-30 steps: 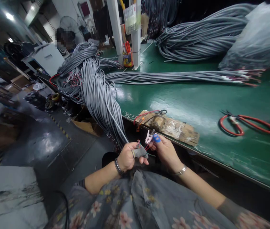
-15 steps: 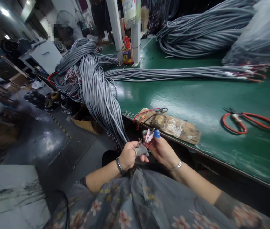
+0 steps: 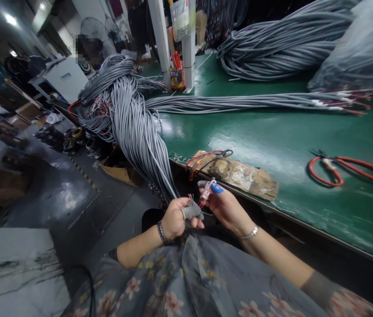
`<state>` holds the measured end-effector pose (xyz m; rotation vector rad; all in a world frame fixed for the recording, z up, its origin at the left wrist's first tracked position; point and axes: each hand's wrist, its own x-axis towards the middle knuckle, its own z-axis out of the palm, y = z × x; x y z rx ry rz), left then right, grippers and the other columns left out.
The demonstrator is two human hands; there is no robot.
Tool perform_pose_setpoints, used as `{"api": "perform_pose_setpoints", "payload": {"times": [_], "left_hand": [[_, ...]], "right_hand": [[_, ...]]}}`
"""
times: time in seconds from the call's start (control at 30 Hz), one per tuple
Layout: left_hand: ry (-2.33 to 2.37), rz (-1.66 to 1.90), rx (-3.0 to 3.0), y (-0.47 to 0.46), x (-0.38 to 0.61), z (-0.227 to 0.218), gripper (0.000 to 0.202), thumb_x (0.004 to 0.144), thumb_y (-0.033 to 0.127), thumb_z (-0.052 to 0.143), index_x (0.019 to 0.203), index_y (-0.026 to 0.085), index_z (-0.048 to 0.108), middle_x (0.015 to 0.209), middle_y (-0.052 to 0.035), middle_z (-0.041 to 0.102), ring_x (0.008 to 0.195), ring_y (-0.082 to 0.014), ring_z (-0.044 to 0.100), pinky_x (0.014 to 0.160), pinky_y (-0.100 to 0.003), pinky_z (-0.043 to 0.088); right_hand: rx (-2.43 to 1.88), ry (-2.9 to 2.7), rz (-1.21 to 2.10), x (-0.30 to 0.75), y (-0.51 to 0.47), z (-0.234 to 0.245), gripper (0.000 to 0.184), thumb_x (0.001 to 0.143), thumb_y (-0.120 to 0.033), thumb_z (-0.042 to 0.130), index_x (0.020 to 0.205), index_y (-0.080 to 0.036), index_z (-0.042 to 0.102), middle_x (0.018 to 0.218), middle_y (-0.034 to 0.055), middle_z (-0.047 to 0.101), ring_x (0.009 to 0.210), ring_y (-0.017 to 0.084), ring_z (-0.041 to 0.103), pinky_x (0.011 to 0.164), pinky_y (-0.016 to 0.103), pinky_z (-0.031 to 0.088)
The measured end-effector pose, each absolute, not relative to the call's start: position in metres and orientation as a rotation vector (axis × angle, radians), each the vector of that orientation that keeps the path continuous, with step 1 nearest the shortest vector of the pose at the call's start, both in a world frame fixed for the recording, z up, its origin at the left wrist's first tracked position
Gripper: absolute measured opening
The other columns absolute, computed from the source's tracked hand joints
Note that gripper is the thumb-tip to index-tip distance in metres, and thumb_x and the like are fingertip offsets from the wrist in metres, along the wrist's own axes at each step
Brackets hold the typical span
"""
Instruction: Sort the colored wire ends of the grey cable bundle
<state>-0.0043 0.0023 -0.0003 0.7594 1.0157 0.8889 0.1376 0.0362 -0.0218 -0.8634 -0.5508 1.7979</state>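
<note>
My left hand (image 3: 175, 219), with a grey wrap on a digit, is closed round the end of a grey cable. Thin coloured wires (image 3: 191, 200) stick up out of its grip. To the right, my right hand (image 3: 228, 213) squeezes a small pale pink clip-like tool (image 3: 207, 190) between a thumb wrapped in blue and a grey-covered finger. Red wire shows between the tool and my left hand; whether the jaws grip it I cannot tell. A thick bundle of grey cables (image 3: 140, 127) hangs off the bench beside my left hand.
A worn wooden block (image 3: 249, 179) lies along the edge of the green bench (image 3: 272, 136). Red-handled pliers (image 3: 334, 169) lie farther right. More grey cables (image 3: 282, 48) and a plastic bag (image 3: 348, 53) sit at the back. A white post (image 3: 189, 57) rises from the bench.
The pink tool's handles, spread apart before, are now pressed together under my right thumb. My right hand has shifted slightly right, and my left hand slightly left.
</note>
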Motion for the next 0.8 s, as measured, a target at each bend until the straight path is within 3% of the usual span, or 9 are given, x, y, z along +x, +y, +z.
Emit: {"api": "perform_pose_setpoints", "payload": {"times": [0.17, 0.3, 0.53, 0.8], "left_hand": [[1.020, 0.893, 0.718, 0.006, 0.002, 0.004, 0.041, 0.050, 0.049, 0.077, 0.054, 0.014, 0.055, 0.037, 0.0007, 0.051, 0.037, -0.0133, 0.054, 0.044, -0.023, 0.041], [1.030, 0.896, 0.714, 0.009, 0.006, 0.006, 0.039, 0.050, 0.046, 0.076, 0.052, 0.014, 0.054, 0.036, 0.0005, 0.050, 0.036, -0.0125, 0.052, 0.044, -0.024, 0.041], [1.053, 0.894, 0.735, 0.013, 0.009, 0.004, 0.039, 0.051, 0.047, 0.075, 0.052, 0.014, 0.054, 0.036, 0.0009, 0.049, 0.036, -0.0122, 0.052, 0.044, -0.024, 0.041], [1.073, 0.880, 0.766, 0.010, 0.007, 0.000, 0.041, 0.053, 0.049, 0.075, 0.054, 0.015, 0.053, 0.038, 0.0011, 0.050, 0.038, -0.0127, 0.053, 0.046, -0.024, 0.041]], "right_hand": [[-0.850, -0.500, 1.849, 0.137, 0.035, -0.021, 0.045, 0.054, -0.058, 0.082, 0.075, -0.020, 0.071, 0.067, -0.0006, 0.066, 0.054, 0.010, 0.054, 0.054, 0.024, 0.047], [-0.871, -0.474, 1.852, 0.138, 0.035, -0.020, 0.041, 0.053, -0.055, 0.083, 0.069, -0.019, 0.071, 0.059, -0.0021, 0.064, 0.052, 0.010, 0.054, 0.051, 0.021, 0.046], [-0.809, -0.456, 1.890, 0.141, 0.034, -0.023, 0.041, 0.055, -0.053, 0.084, 0.080, -0.023, 0.075, 0.078, 0.0017, 0.074, 0.066, 0.015, 0.062, 0.060, 0.026, 0.051], [-0.758, -0.460, 1.924, 0.140, 0.034, -0.028, 0.038, 0.065, -0.057, 0.076, 0.083, -0.023, 0.074, 0.077, 0.0013, 0.073, 0.066, 0.013, 0.062, 0.061, 0.024, 0.051]]}}
